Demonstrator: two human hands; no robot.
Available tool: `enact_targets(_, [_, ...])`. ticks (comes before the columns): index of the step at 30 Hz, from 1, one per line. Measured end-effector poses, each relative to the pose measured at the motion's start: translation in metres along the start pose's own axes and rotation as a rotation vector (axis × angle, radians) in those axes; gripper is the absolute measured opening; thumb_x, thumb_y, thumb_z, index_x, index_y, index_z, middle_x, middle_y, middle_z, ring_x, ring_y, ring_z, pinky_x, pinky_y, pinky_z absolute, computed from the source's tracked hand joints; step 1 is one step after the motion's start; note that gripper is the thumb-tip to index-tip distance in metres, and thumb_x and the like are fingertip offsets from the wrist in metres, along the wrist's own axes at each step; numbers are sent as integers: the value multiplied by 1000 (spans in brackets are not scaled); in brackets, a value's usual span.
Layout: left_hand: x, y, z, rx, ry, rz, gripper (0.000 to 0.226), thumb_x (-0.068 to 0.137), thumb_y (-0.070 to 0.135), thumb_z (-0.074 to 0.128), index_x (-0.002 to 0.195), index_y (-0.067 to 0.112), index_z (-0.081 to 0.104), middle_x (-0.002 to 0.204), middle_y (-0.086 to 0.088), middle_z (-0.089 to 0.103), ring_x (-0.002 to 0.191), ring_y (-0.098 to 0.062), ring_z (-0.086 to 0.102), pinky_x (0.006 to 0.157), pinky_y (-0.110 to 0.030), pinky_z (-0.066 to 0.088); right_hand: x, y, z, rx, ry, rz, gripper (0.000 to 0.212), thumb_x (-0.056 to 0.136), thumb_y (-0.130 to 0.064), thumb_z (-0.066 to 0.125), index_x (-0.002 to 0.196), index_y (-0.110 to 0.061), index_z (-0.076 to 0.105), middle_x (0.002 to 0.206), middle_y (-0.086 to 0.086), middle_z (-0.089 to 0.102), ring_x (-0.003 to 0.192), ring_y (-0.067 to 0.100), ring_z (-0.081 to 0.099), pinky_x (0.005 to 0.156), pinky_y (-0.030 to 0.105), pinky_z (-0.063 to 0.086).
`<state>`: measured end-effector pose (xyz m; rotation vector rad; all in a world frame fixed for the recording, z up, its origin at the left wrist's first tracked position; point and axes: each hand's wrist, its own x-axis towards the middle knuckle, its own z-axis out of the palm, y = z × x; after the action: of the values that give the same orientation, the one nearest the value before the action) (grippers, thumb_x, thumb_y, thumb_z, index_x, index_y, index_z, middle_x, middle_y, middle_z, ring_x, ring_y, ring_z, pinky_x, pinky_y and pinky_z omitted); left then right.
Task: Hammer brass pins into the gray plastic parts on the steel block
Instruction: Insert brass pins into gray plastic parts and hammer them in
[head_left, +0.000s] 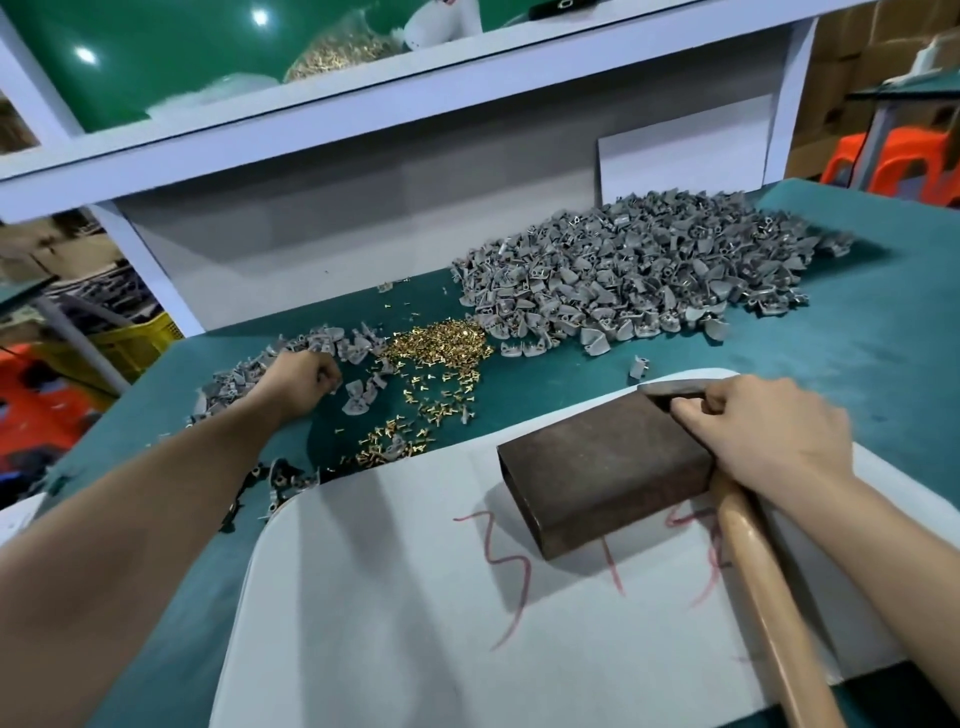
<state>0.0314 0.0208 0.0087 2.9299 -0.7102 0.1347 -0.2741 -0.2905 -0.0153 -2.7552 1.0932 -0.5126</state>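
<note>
A dark steel block (602, 462) lies on a white board (415, 597) in front of me, its top bare. My right hand (763, 431) grips a hammer (758, 587) close to its head, which rests at the block's far right corner; the wooden handle runs down toward me. My left hand (298, 382) reaches far left with its fingers curled among a small heap of gray plastic parts (322, 345); what it holds is hidden. Loose brass pins (441, 348) are scattered on the green mat between that heap and the block.
A large pile of gray parts (649, 270) covers the back right of the green table (857, 343). A white shelf frame (363, 119) stands behind, with a bag of brass pins on it. Red marks are scrawled on the board. Orange stools stand at the far right.
</note>
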Motion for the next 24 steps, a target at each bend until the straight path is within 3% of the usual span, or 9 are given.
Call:
enact_targets(3, [-3, 4, -5, 3, 54, 14, 13, 94, 17, 54, 96, 24, 65, 95, 3, 67, 88, -18, 57, 95, -38, 37, 0, -1, -2, 2, -14, 12, 36, 83, -54, 49, 69, -23, 61, 56, -1, 35, 65, 27, 42, 56, 30, 29])
enact_targets(6, [-1, 19, -16, -160, 56, 111, 13, 90, 12, 62, 98, 19, 70, 96, 1, 64, 79, -13, 57, 78, -27, 42, -1, -1, -2, 6, -18, 18, 36, 83, -53, 49, 69, -22, 61, 56, -2, 34, 65, 28, 42, 57, 30, 30])
enact_targets(9, [-2, 47, -24, -59, 6, 341, 13, 88, 14, 65, 97, 17, 74, 94, 4, 60, 80, -7, 54, 80, -26, 43, 0, 0, -2, 2, -15, 15, 36, 84, -53, 49, 71, -23, 62, 56, -2, 35, 65, 27, 42, 56, 30, 29])
enact_targets(12, [-5, 69, -20, 136, -88, 492, 15, 89, 15, 62, 100, 11, 72, 99, -2, 64, 86, -12, 57, 86, -26, 46, 0, 0, -1, 0, -8, 10, 37, 84, -54, 49, 70, -22, 62, 55, -3, 35, 64, 27, 42, 55, 29, 27])
enact_targets(17, [-10, 75, -11, 248, -140, 450, 19, 90, 6, 54, 105, 7, 66, 99, -6, 68, 82, -15, 57, 78, -23, 45, -1, -1, 0, -6, 3, 7, 39, 84, -54, 49, 65, -21, 59, 55, -3, 37, 63, 26, 42, 50, 27, 22])
enact_targets(20, [-14, 73, -11, 247, -111, 506, 15, 91, 9, 56, 101, 11, 66, 100, -4, 66, 87, -16, 59, 80, -27, 48, 0, -1, 0, -4, 4, 6, 38, 83, -52, 49, 65, -21, 60, 55, -3, 37, 63, 26, 42, 51, 28, 23])
enact_targets(24, [-17, 73, -12, 303, -97, 586, 6, 89, 11, 57, 93, 14, 60, 94, 0, 58, 81, -15, 56, 70, -29, 49, 1, 1, 0, 4, 4, 9, 39, 83, -53, 48, 64, -20, 59, 56, -3, 38, 65, 27, 44, 53, 28, 26])
